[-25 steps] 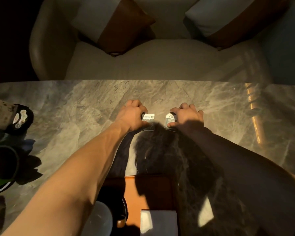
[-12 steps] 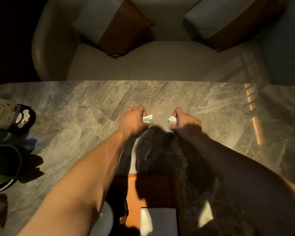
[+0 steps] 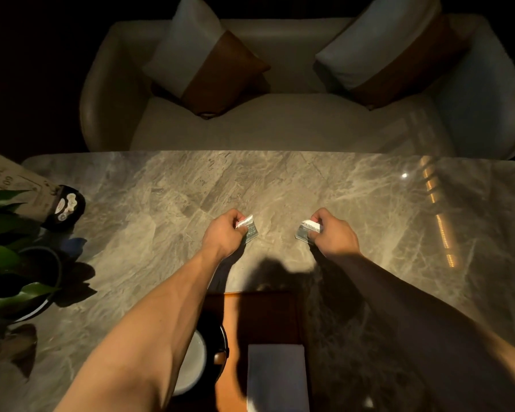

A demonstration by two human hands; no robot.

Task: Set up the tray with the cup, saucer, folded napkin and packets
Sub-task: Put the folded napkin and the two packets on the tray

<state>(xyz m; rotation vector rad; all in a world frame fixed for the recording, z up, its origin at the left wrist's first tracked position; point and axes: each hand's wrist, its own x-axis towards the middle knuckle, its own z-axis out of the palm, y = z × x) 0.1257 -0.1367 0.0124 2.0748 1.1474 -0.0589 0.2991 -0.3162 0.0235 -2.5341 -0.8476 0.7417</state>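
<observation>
My left hand (image 3: 225, 234) pinches a small white and grey packet (image 3: 248, 228) just above the marble table. My right hand (image 3: 333, 234) pinches a second packet (image 3: 306, 231) of the same kind. The two hands are held apart over the middle of the table. Nearer to me lies an orange-brown tray (image 3: 232, 307), partly in shadow. On it rests a folded white napkin (image 3: 277, 379) at the right. A white cup (image 3: 192, 364) on a dark saucer (image 3: 222, 349) stands at the tray's left, partly hidden by my left forearm.
A potted plant (image 3: 9, 263) with green leaves stands at the table's left edge. Behind it are a paper-wrapped item (image 3: 9, 179) and a black object (image 3: 67, 208). A cream sofa (image 3: 280, 123) with two cushions faces the table's far edge (image 3: 250, 151).
Both hands have lifted the packets off the table and moved apart sideways, each still holding its packet. The camera view has shifted back, showing more of the sofa.
</observation>
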